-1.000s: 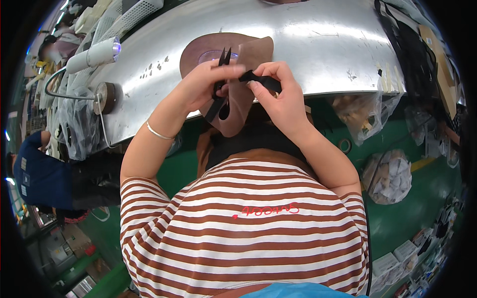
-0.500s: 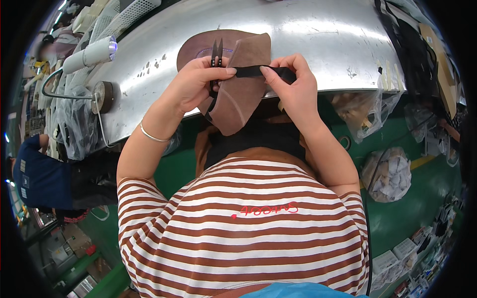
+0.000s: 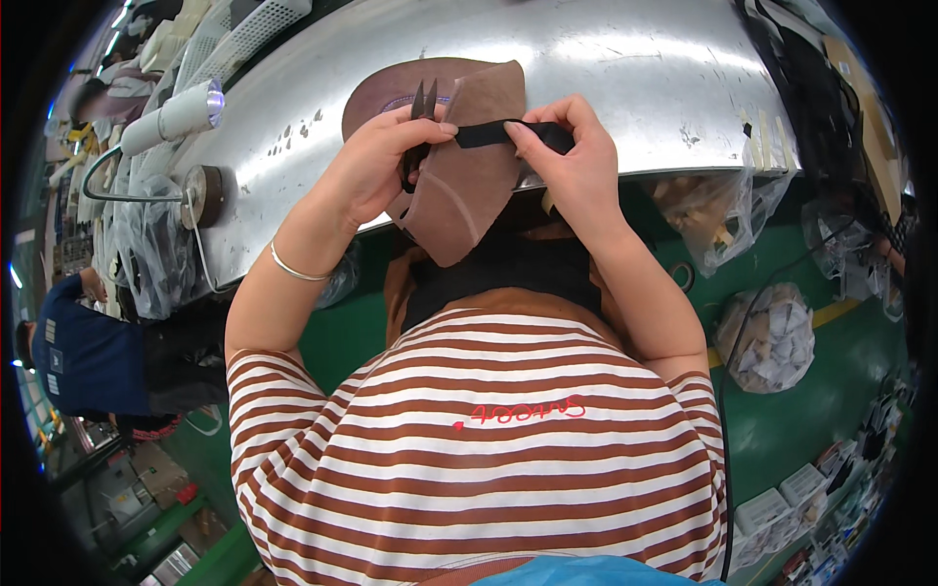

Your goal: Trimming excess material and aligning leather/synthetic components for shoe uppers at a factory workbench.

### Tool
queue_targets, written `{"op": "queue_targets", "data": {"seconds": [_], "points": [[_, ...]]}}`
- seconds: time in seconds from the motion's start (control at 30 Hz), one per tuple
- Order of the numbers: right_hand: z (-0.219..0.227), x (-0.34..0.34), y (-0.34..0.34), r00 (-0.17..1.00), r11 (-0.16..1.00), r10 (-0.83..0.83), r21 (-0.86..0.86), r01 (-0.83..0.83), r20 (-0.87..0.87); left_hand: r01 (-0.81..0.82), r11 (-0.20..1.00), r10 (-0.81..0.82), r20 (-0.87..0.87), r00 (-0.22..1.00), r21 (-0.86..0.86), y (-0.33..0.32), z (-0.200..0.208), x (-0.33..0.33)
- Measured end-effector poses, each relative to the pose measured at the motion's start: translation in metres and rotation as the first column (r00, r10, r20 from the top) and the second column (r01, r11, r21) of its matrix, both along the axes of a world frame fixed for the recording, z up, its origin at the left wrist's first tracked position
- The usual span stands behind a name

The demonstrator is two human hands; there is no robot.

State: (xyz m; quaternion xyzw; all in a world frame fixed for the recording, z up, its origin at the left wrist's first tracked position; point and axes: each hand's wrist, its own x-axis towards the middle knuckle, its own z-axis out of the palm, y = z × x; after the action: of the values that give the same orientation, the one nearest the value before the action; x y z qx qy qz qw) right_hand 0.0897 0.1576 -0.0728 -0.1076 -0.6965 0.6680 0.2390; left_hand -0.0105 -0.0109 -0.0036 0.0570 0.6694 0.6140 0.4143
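Observation:
A brown leather or suede-like piece with a curved flap hangs over the near edge of the metal table. Across it runs a black strap, stretched between my two hands. My left hand is closed, its thumb pinching the strap's left end against the brown piece. Black thread snips are also held in this hand, blades pointing away from me. Closed on the strap's right part, my right hand presses it between thumb and fingers. The snips' handles are mostly hidden by my left hand.
A white lamp on a bent arm stands at the left of the metal table. Plastic bags hang at the table's right edge. A filled bag sits on the green floor. Another person is at far left.
Both hands, the strap and the brown piece have shifted slightly to the left. The snips' handles are now more covered by my left hand. Both hands keep their hold.

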Motion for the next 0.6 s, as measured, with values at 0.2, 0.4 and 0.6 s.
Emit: {"op": "queue_targets", "data": {"seconds": [0.2,0.4,0.6], "points": [[0.000,-0.001,-0.007,1.000,0.999,0.020,-0.042,-0.021,-0.019,0.117,0.992,-0.120,-0.076,0.990,-0.051,0.006,0.003,0.003],[-0.002,0.002,-0.001,0.999,1.000,0.020,0.020,-0.020,-0.043,0.029,0.999,-0.030,-0.051,0.998,-0.030,0.007,-0.002,-0.003],[0.007,0.010,0.013,0.999,0.989,0.046,0.138,-0.049,0.030,0.091,0.996,-0.091,-0.023,0.996,-0.014,0.005,-0.002,-0.009]]}}
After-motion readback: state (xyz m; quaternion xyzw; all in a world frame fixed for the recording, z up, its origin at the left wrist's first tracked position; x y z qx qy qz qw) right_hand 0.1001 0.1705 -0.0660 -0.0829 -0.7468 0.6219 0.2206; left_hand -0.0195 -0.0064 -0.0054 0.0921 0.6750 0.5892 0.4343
